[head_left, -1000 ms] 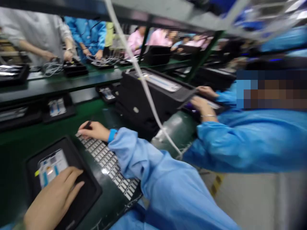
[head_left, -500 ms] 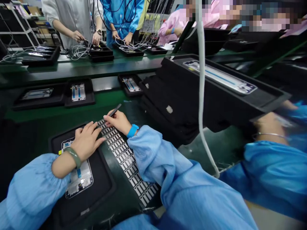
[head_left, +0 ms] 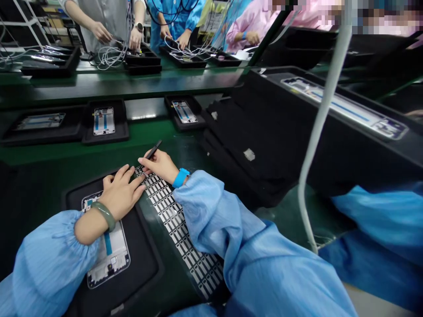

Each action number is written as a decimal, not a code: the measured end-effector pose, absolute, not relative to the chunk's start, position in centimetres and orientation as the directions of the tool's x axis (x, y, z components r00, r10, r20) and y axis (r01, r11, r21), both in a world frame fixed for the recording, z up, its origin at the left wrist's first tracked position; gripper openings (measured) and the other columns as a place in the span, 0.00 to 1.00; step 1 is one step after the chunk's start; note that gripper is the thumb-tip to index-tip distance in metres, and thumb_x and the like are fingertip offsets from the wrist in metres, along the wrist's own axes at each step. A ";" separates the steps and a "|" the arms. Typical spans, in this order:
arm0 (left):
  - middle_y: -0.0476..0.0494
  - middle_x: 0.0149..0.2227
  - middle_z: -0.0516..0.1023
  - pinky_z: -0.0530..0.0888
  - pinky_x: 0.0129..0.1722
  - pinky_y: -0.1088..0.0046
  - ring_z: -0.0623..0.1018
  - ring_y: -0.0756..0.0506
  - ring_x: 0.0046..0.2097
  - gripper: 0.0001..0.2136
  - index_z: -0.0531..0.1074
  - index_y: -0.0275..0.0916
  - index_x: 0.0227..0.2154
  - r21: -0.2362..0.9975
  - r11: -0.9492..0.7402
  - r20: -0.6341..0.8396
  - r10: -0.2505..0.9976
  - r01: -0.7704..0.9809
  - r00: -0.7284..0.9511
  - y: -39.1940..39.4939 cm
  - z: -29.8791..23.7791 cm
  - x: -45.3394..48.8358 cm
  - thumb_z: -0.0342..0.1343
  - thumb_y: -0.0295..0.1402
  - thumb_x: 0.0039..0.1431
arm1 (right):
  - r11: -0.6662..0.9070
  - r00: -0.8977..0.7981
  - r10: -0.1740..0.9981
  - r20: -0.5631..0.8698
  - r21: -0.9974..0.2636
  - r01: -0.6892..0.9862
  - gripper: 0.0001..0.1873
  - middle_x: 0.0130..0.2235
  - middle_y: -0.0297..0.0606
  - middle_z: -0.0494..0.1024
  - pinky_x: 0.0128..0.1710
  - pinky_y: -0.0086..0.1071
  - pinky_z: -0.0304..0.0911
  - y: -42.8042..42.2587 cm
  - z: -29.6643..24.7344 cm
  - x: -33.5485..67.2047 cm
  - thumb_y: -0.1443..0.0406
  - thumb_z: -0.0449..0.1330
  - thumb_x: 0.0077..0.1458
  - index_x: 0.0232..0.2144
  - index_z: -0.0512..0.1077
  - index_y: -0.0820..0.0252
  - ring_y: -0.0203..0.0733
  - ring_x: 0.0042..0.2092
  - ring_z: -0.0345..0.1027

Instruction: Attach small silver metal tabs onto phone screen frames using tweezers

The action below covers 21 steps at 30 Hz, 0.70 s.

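My left hand (head_left: 121, 193) lies flat with fingers spread on the top of a white phone frame (head_left: 110, 251) seated in a black tray (head_left: 142, 259). Its fingertips reach the edge of a long sheet of small grey adhesive pieces (head_left: 185, 237) lying beside the tray. My right hand (head_left: 160, 165) is closed on dark tweezers (head_left: 152, 152), their tip down at the far end of that sheet. Both arms wear light blue sleeves; a blue band sits on my right wrist, a green bangle on my left.
A tilted stack of black trays (head_left: 297, 132) with a phone frame on top stands right of my hands. A white hose (head_left: 317, 132) hangs in front. More trays with frames (head_left: 104, 121) lie on the green belt. Other people's hands (head_left: 135, 39) handle cables across the line. A blue sleeve (head_left: 380, 224) is at right.
The view swung left and down off the neighbour. My left hand moved up from the tray's near end to the frame's top beside the sheet. My right hand stayed at the sheet's far end.
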<state>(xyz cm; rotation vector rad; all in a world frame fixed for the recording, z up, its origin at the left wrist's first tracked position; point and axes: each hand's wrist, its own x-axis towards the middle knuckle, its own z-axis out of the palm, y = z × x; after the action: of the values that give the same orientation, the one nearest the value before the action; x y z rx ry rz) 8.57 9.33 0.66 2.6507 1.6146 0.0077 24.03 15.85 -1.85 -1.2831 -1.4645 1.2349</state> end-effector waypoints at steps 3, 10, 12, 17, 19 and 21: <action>0.38 0.58 0.62 0.61 0.46 0.50 0.55 0.37 0.62 0.18 0.64 0.48 0.52 0.039 -0.457 -0.008 0.889 0.889 0.457 9.3 0.7 8.6 0.39 0.41 0.63 | 0.022 -0.165 0.986 -0.024 -0.962 0.272 0.11 0.23 0.31 0.72 0.26 0.28 0.69 15.8 -1.7 23.8 0.59 0.60 0.49 0.29 0.66 0.61 0.34 0.25 0.70; 0.38 0.58 0.63 0.61 0.47 0.50 0.55 0.37 0.62 0.18 0.65 0.48 0.52 0.057 -0.456 0.014 0.890 0.888 0.456 9.3 0.6 8.6 0.39 0.41 0.62 | -0.025 -0.163 0.984 -0.073 -0.959 0.281 0.09 0.21 0.32 0.72 0.23 0.27 0.68 15.7 -0.8 23.4 0.62 0.60 0.48 0.28 0.66 0.62 0.34 0.24 0.70; 0.38 0.58 0.63 0.61 0.47 0.50 0.55 0.37 0.62 0.18 0.65 0.48 0.52 0.064 -0.455 0.018 0.890 0.888 0.455 9.3 0.5 8.6 0.39 0.41 0.62 | -0.016 -0.163 0.984 -0.067 -0.954 0.298 0.08 0.21 0.32 0.72 0.22 0.26 0.68 15.7 -0.8 23.4 0.62 0.60 0.48 0.28 0.66 0.62 0.34 0.23 0.70; 0.38 0.58 0.63 0.61 0.47 0.50 0.55 0.37 0.62 0.18 0.65 0.47 0.52 0.087 -0.452 0.022 0.892 0.888 0.451 9.2 0.5 8.6 0.39 0.40 0.62 | 0.004 -0.155 0.987 -0.038 -0.965 0.263 0.08 0.21 0.31 0.72 0.22 0.26 0.68 15.9 -1.5 23.3 0.62 0.60 0.48 0.28 0.66 0.62 0.35 0.24 0.71; 0.37 0.58 0.63 0.60 0.47 0.50 0.55 0.37 0.62 0.18 0.65 0.47 0.52 0.104 -0.447 0.021 0.894 0.888 0.448 9.2 0.5 8.5 0.39 0.40 0.62 | -0.011 -0.155 0.987 -0.047 -0.974 0.226 0.08 0.22 0.31 0.72 0.22 0.25 0.68 16.1 -1.9 23.3 0.63 0.61 0.48 0.28 0.67 0.62 0.34 0.24 0.71; 0.37 0.58 0.62 0.59 0.48 0.49 0.55 0.37 0.62 0.18 0.66 0.47 0.52 0.126 -0.443 0.020 0.896 0.888 0.444 9.3 0.5 8.5 0.40 0.40 0.62 | -0.051 -0.152 0.985 -0.077 -0.984 0.169 0.06 0.21 0.31 0.72 0.21 0.23 0.67 16.2 -2.2 23.2 0.65 0.61 0.48 0.27 0.68 0.62 0.32 0.23 0.70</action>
<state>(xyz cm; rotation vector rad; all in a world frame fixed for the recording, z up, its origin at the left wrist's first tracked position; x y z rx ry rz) 8.53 9.26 0.49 2.5859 1.6017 0.1270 23.21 16.23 -2.17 -1.3014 -1.4198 1.2928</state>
